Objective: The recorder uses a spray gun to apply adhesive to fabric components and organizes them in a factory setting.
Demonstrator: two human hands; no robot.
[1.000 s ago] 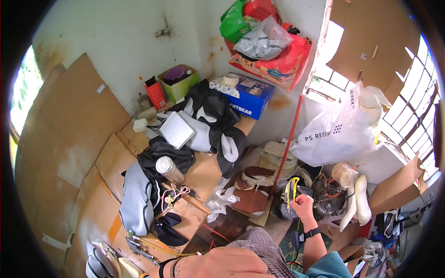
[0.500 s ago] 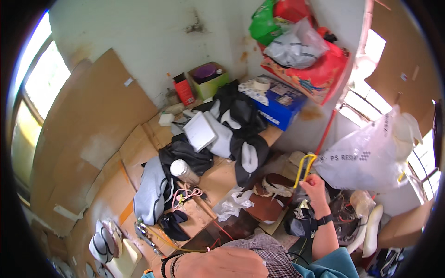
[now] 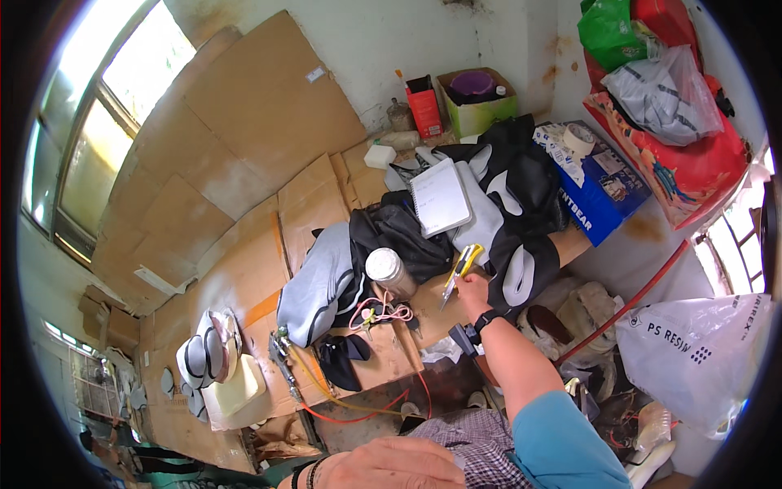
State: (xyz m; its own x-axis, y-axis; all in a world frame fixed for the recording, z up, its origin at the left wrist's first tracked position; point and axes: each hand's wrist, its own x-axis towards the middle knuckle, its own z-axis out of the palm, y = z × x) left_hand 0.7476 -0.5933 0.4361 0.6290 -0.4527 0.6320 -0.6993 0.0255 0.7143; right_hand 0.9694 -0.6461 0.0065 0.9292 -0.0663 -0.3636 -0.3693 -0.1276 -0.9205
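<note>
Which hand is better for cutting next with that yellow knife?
Probably the right hand: it has the yellow utility knife in its grip, out by the worktable. The left hand is back near the plaid shorts, away from the knife.

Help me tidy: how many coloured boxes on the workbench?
3: red carton at back, lime-green box beside it, blue box farther right, under tape roll. Black fabric may hide others.
</note>
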